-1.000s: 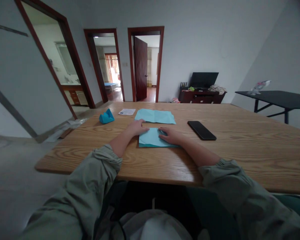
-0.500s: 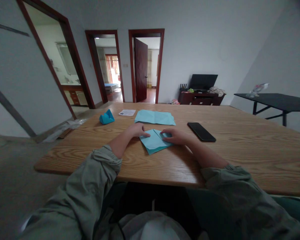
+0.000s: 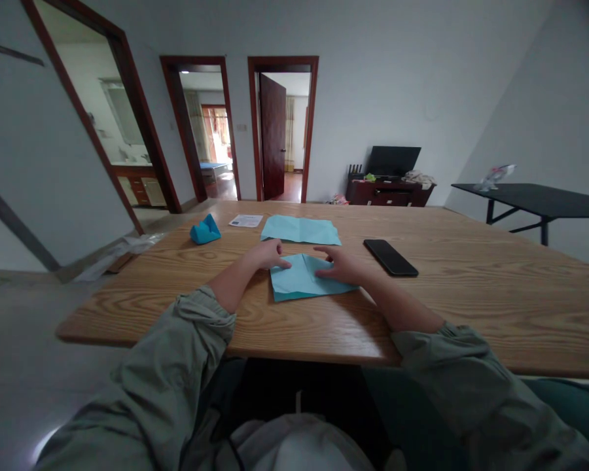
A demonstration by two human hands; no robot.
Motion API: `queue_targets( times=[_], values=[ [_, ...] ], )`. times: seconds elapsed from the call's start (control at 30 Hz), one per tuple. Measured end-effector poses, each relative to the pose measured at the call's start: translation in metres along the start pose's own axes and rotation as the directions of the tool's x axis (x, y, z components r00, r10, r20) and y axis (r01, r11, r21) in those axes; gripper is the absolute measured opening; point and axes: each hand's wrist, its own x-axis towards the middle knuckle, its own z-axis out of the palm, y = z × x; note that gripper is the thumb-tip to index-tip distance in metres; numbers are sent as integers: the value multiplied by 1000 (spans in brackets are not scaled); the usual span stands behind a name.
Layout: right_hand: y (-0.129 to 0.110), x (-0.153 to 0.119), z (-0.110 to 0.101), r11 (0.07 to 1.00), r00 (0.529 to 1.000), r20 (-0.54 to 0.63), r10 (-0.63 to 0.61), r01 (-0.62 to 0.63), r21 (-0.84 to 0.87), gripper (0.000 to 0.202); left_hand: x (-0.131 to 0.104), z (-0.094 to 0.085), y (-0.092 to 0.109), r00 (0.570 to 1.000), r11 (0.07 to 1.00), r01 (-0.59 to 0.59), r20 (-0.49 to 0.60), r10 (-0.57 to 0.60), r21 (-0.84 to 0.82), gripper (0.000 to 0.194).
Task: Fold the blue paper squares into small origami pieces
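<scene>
A folded sheet of light blue paper lies on the wooden table in front of me, its lower edge nearly straight and a crease near its top. My left hand is at the paper's upper left corner, thumb on top and fingers curled at the edge. Over the right part of the paper is my right hand, thumb touching the sheet and index finger stretched out apart from it. Just beyond lies a second, creased light blue sheet. A darker blue folded paper piece stands to the left.
The wooden table carries a black phone to the right of my hands and a small white printed card at the back left. Farther off are a dark cabinet with a screen and a black table.
The folded paper has spread out to the right: its pointed lower corner is now a wider, straighter edge. My right hand's index finger has lifted away from its thumb. The view has shifted slightly.
</scene>
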Motion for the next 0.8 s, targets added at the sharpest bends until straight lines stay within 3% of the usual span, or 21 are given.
queue_targets(
  times=[0.2,0.4,0.5,0.6,0.7,0.8],
  values=[
    [-4,0,2,989,996,-82,-44,55,139,56,3,2,-7,996,991,44,-69,-53,-126,71],
    [-3,3,2,982,987,-160,-28,58,181,44,12,4,-13,969,889,99,-161,-188,-447,51],
    [-1,5,4,983,986,-165,-27,56,174,42,10,0,-7,952,798,37,-222,-211,-601,47],
    [0,6,5,987,985,-171,19,9,162,42,5,-3,4,954,682,-108,-267,-132,-723,53],
    [1,6,5,994,986,-163,41,-24,104,42,4,-1,11,973,575,-124,-213,-90,-809,63],
    [1,4,5,1000,996,-84,2,-3,-7,39,8,5,6,980,641,9,-120,-157,-767,62]
  ],
)
